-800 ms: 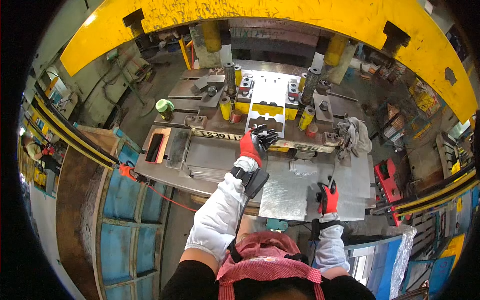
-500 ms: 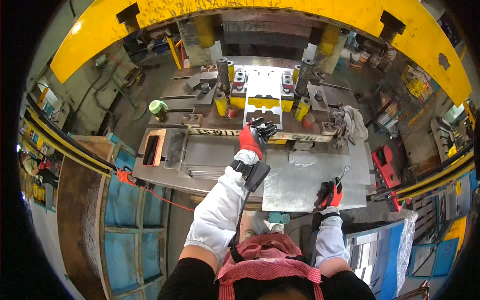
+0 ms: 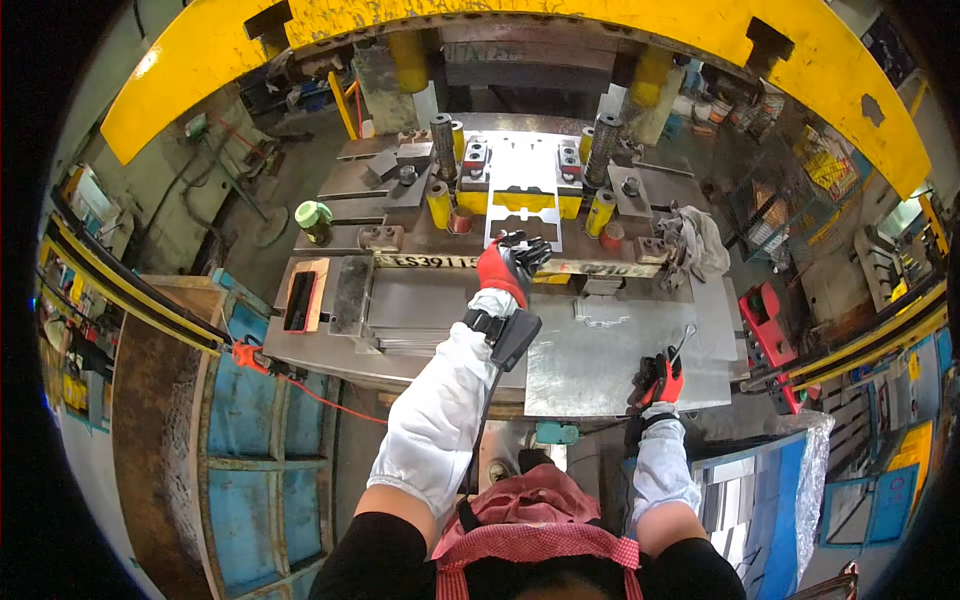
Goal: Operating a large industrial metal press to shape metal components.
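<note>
The cut-out metal sheet (image 3: 522, 168) lies between the guide posts of the press die, and its long axis runs straight away from the person. The left hand (image 3: 508, 270), in a red and black glove, is at the near end of this sheet, so it is clearly the nearer hand; the sheet extends forward from its fingers. These fingers are extended and slightly apart, but I cannot tell whether they pinch the edge or only rest by it.

The right hand (image 3: 658, 382) is farther back and to the right, above a wide flat metal sheet (image 3: 600, 365). Its fingers are closed around a slender metal tool (image 3: 686, 338), which points forward and a little to the right. To the left, a stack of metal plates (image 3: 420, 312) lies on the desk (image 3: 325, 352).
</note>
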{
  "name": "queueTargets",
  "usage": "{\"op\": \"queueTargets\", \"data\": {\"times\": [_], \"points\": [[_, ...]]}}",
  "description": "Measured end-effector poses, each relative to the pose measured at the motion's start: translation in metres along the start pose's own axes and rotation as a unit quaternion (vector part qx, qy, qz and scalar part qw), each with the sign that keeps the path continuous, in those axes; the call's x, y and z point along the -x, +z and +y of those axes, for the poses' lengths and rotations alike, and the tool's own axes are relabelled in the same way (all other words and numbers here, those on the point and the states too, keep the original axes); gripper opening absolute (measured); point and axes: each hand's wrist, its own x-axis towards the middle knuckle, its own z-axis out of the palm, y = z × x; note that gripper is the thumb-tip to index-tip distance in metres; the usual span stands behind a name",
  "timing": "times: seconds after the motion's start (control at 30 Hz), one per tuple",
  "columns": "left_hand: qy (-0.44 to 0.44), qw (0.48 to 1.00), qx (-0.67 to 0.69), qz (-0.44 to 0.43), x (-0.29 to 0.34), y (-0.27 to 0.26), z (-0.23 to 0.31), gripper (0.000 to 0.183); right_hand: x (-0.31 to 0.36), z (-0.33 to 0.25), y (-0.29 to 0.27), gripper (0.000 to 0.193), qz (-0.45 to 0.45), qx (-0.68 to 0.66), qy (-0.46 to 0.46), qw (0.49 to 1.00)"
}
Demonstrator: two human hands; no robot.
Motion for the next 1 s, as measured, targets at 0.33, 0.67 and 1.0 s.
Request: {"op": "queueTargets", "data": {"times": [0.33, 0.67, 1.0], "points": [[-0.010, 1.000, 0.001, 0.008, -0.005, -0.003, 0.003, 0.025, -0.006, 0.007, -0.004, 0.026, -0.009, -0.012, -0.005, 1.000], [-0.011, 1.000, -0.006, 0.001, -0.008, -0.008, 0.007, 0.039, -0.004, 0.006, -0.007, 0.039, -0.030, -0.015, 0.007, 0.999], [-0.019, 0.996, -0.081, 0.009, 0.001, 0.001, 0.009, 0.042, -0.007, 0.007, -0.006, 0.043, -0.044, -0.046, 0.000, 0.998]]}}
